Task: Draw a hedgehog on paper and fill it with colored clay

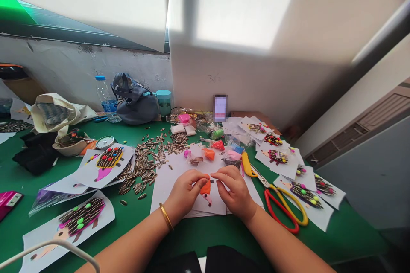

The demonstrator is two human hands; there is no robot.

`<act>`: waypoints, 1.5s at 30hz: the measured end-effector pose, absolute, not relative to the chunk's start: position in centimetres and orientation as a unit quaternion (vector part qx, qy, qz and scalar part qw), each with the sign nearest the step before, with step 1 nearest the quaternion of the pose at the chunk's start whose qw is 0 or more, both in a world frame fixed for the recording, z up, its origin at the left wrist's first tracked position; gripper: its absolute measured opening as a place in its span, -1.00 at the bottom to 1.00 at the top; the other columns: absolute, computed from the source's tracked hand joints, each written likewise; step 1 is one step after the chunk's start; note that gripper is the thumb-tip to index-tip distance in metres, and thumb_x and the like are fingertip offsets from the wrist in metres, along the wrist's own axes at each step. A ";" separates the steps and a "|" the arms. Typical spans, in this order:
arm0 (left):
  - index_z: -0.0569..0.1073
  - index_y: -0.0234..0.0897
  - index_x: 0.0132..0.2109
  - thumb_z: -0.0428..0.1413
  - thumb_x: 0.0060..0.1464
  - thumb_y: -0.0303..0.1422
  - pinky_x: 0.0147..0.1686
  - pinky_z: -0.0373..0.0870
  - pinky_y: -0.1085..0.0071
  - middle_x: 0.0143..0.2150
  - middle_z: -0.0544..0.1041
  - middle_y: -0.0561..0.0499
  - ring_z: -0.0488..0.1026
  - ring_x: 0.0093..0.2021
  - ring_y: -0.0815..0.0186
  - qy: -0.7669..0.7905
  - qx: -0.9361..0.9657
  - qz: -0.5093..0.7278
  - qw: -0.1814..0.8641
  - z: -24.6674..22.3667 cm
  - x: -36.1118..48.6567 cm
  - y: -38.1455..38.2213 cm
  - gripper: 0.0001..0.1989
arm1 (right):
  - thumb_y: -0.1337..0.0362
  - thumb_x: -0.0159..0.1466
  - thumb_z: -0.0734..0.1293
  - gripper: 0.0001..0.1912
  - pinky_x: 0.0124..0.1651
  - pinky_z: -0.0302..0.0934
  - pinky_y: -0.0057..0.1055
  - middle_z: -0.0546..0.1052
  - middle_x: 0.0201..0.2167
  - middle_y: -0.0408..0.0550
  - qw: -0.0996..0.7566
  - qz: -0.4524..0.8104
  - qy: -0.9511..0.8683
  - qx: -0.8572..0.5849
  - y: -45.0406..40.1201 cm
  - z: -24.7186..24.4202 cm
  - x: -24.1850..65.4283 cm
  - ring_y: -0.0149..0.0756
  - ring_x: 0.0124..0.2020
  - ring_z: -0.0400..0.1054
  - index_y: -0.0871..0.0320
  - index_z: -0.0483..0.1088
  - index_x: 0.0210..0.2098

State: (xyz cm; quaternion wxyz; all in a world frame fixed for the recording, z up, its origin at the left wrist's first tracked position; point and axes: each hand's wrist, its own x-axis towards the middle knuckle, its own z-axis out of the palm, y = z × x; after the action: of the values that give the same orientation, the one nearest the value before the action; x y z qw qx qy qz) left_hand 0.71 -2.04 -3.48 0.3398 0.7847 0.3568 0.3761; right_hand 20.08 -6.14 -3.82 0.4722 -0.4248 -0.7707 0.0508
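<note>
My left hand (183, 190) and my right hand (232, 189) work close together over white paper sheets (169, 187) on a green table top (195, 239). The left fingertips press on a piece of orange modelling clay (205, 186). My right fingers curl just beside it, and I cannot tell whether they hold anything. Below the orange clay, a small pink clay shape (207, 199) lies on the paper. A gold bangle (166, 216) circles my left wrist. Red-and-yellow-handled scissors (282, 207) lie to the right of my right hand.
Loose striped sunflower seeds (145, 164) are heaped left of the paper. Paper hedgehog pictures with seed spines (109, 166) lie on both sides. Small clay packets (209, 153) sit ahead. A water bottle (105, 94), grey bag (134, 100) and cloth bag (54, 113) stand further back.
</note>
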 end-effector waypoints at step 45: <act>0.58 -0.20 -0.44 -0.06 0.31 -0.17 -0.20 0.32 0.42 -0.39 0.51 0.02 0.44 -0.30 0.34 0.306 0.834 0.292 0.355 -3.5 0.9 -2.3 -0.54 | 0.33 0.28 0.38 -0.84 -0.17 0.24 -0.27 0.53 -0.31 -0.08 0.465 0.052 -0.795 -0.385 -6.2 -3.8 19.2 -0.27 -0.25 0.33 0.04 0.48 -0.14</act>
State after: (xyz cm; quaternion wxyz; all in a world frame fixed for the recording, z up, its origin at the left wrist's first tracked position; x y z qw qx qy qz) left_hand 0.90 -2.34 -3.53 0.3551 0.8336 0.3062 0.2920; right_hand 19.20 -6.24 -3.79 0.4653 -0.3850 -0.7953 0.0520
